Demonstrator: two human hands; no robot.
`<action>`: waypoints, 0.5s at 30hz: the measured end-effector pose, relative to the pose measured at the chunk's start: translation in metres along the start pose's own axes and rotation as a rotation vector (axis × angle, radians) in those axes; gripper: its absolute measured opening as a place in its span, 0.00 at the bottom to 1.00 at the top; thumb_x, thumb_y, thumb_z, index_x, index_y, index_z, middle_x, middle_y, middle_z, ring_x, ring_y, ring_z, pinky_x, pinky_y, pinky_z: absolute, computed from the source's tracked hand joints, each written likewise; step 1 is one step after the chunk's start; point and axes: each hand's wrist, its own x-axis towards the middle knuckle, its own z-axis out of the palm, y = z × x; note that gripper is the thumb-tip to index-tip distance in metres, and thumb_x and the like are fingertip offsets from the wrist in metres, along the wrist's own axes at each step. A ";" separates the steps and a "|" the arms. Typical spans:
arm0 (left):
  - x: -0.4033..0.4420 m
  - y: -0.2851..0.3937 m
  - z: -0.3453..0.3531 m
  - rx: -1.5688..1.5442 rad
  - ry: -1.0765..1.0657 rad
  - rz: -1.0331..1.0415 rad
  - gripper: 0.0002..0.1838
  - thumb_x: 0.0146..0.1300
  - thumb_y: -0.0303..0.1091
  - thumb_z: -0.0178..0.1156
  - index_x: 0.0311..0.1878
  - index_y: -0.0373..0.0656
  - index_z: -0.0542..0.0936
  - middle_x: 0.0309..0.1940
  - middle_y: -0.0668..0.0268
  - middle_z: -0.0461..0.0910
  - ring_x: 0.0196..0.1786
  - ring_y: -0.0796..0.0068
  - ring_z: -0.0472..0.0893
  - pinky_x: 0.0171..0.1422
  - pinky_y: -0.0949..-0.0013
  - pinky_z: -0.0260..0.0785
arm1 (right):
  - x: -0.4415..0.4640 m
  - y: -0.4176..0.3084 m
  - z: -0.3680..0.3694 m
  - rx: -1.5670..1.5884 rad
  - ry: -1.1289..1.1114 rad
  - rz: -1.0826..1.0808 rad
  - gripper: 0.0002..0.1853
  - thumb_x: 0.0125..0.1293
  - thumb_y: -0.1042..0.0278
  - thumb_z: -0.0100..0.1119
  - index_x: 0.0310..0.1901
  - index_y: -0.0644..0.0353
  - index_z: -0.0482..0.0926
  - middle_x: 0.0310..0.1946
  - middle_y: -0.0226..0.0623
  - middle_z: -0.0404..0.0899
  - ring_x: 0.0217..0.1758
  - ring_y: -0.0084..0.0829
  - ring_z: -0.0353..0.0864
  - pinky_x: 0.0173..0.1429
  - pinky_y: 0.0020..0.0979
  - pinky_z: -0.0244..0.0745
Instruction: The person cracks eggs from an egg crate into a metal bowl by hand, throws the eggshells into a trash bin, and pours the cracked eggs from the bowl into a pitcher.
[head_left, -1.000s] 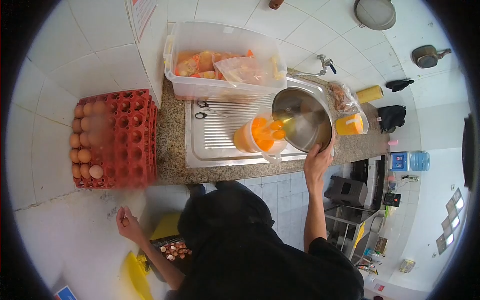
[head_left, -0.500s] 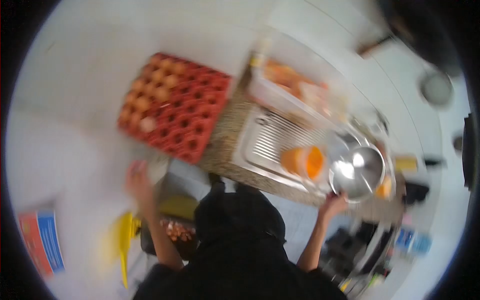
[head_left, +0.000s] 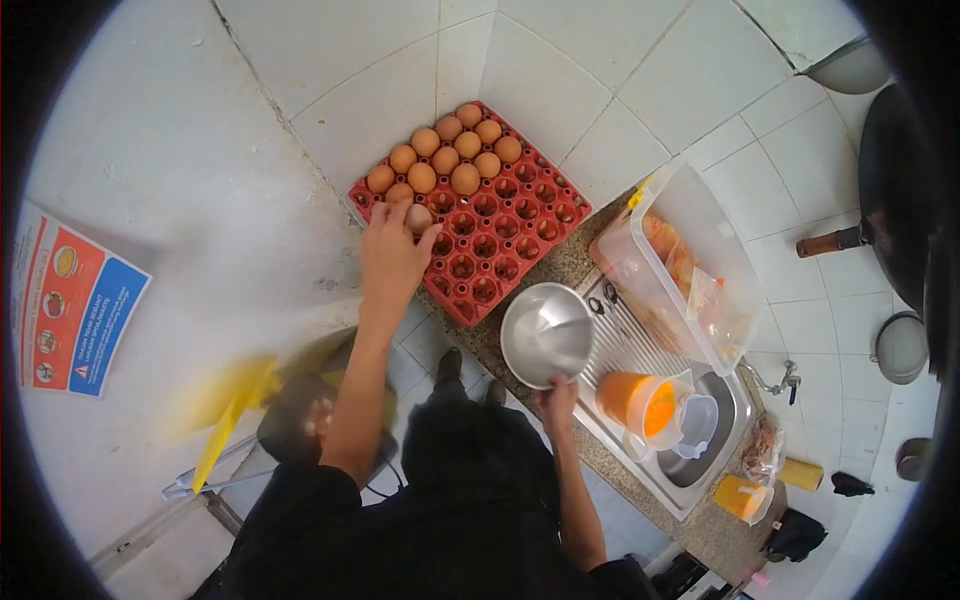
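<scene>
At the near left edge of a red egg tray (head_left: 462, 308), my left hand (head_left: 392, 255) has its fingers around a pale brown egg (head_left: 419, 218). Whether that egg is still seated in its cup cannot be made out. Several other brown eggs (head_left: 466, 145) fill the tray's far left part, and the cups towards the right hold none. My right hand (head_left: 558, 402) grips the near rim of a steel mixing bowl (head_left: 546, 335), over the counter beside the tray. The bowl's inside is shiny, with no contents visible.
On the steel sink (head_left: 742, 400) stand a jug of orange liquid (head_left: 625, 398) and a clear plastic jug (head_left: 697, 425). Behind is a clear bin (head_left: 720, 260) of bagged food; scissors (head_left: 604, 300) lie near the bowl. A wok (head_left: 890, 200) hangs at right.
My left hand has moved up to the tray and closed around an egg. The bowl in my right hand has shifted left, from the sink side towards the tray. The view has turned.
</scene>
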 end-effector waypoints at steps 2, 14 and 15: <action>-0.001 -0.002 0.005 0.004 0.001 -0.020 0.22 0.54 0.31 0.75 0.51 0.38 0.79 0.43 0.51 0.78 0.44 0.46 0.81 0.47 0.52 0.75 | 0.018 0.017 0.009 0.057 -0.034 0.063 0.16 0.71 0.59 0.54 0.53 0.59 0.67 0.30 0.40 0.76 0.17 0.29 0.74 0.16 0.28 0.67; -0.049 0.062 0.000 -0.790 -0.070 -0.125 0.18 0.56 0.31 0.75 0.49 0.38 0.82 0.38 0.63 0.86 0.41 0.79 0.81 0.47 0.71 0.75 | -0.009 -0.078 0.009 -0.637 0.124 -0.603 0.35 0.68 0.65 0.64 0.74 0.62 0.62 0.51 0.49 0.80 0.52 0.39 0.80 0.54 0.33 0.78; -0.065 0.071 0.005 -0.771 -0.223 -0.141 0.20 0.56 0.32 0.76 0.50 0.37 0.82 0.39 0.64 0.86 0.42 0.79 0.81 0.48 0.72 0.75 | -0.017 -0.096 0.027 -0.481 -0.009 -0.606 0.35 0.67 0.70 0.65 0.74 0.62 0.63 0.53 0.49 0.80 0.55 0.40 0.79 0.55 0.34 0.78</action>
